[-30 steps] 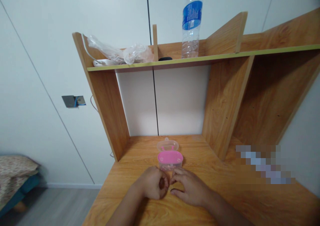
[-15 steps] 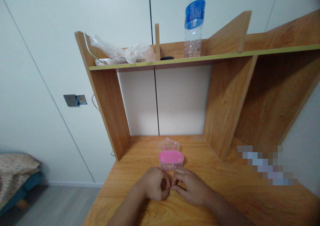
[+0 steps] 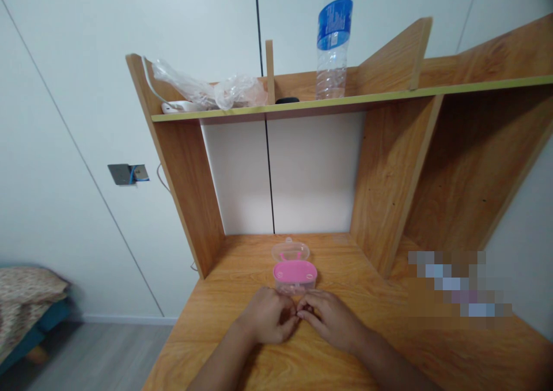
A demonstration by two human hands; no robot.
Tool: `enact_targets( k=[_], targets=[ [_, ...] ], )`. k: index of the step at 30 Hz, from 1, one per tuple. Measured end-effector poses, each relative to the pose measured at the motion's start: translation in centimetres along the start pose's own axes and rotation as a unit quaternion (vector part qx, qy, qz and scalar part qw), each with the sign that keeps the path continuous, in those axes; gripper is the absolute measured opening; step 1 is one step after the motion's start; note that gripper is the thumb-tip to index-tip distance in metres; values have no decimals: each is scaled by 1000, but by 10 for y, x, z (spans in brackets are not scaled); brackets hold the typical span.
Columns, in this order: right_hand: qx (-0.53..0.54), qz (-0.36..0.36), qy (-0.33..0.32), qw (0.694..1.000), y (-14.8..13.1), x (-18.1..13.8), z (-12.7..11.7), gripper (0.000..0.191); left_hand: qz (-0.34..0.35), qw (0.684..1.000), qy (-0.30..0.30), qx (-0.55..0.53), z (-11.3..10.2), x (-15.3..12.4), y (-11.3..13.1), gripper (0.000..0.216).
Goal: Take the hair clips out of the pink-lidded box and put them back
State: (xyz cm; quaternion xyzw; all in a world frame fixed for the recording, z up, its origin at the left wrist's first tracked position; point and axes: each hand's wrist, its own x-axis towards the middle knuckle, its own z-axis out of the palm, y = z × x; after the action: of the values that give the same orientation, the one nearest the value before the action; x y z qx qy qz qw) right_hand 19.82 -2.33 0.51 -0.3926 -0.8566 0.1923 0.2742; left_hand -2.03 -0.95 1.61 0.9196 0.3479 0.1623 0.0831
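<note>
Low over the wooden desk, my left hand is closed, thumb and fingers pinched together. Facing it, my right hand is closed in a pinch too, and the fingertips of both hands meet. Whatever lies between them is too small or too hidden to make out. Just beyond the hands stands a small oval clear plastic case with a pink inner tray. Its transparent lid is swung back behind it. My hands partly cover the front of the case.
A wooden shelf spans the back of the desk. On it are a plastic water bottle, a crumpled clear bag and a white cabled device. A blurred-out object lies at right. A bed is at far left.
My hands have come together, so the gap between their fingertips has closed. The left hand's fingers have curled tighter. The case has stayed in place.
</note>
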Motion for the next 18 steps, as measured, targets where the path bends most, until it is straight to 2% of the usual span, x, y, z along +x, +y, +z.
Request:
enact_targets(
  k=[7,12,18],
  targets=[
    [0,-32,5,999,-1,1,0,10,11,1000,-1,-29,2,-3,-6,6],
    [25,-71,26,997,9,4,2,17,9,999,39,-4,0,-3,-6,11],
    [17,-90,83,992,17,6,6,24,10,996,91,22,2,-1,-5,20]
  ],
)
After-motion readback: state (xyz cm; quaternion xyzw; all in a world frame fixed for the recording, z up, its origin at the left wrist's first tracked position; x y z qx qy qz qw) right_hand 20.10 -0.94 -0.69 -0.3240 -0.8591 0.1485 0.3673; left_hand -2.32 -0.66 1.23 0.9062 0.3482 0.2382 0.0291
